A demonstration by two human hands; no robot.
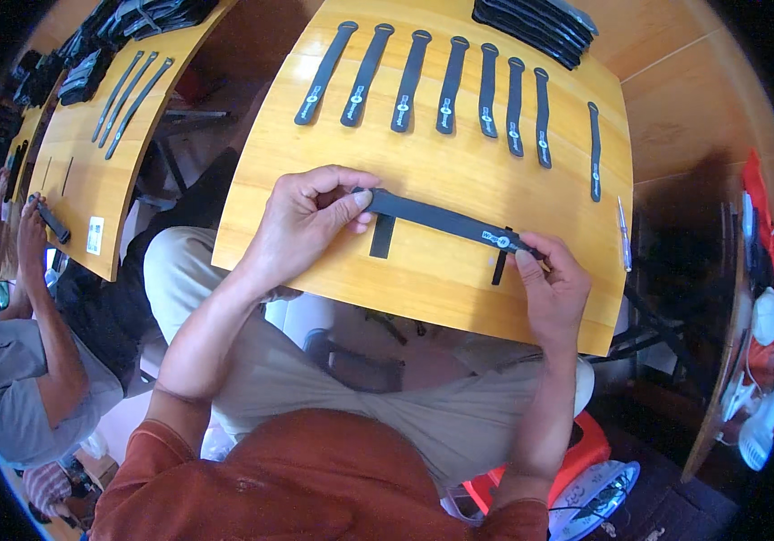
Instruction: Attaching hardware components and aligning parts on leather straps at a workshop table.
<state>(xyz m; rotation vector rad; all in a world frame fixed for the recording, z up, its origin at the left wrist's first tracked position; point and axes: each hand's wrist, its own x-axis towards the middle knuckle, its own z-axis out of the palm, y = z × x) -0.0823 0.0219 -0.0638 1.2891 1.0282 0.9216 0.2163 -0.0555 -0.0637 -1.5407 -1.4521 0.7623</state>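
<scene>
Near the front edge of the wooden table [459,298], the left hand [301,225] and right hand [554,288] pinch the ends of a long black fabric strap [436,218]. Uneven pressing could skew it off the two black strips underneath [382,237].

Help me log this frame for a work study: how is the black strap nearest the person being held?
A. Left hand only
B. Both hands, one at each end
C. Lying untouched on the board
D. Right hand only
B: the left hand pinches one end of the black strap and the right hand presses the other end on the wooden board.
</scene>
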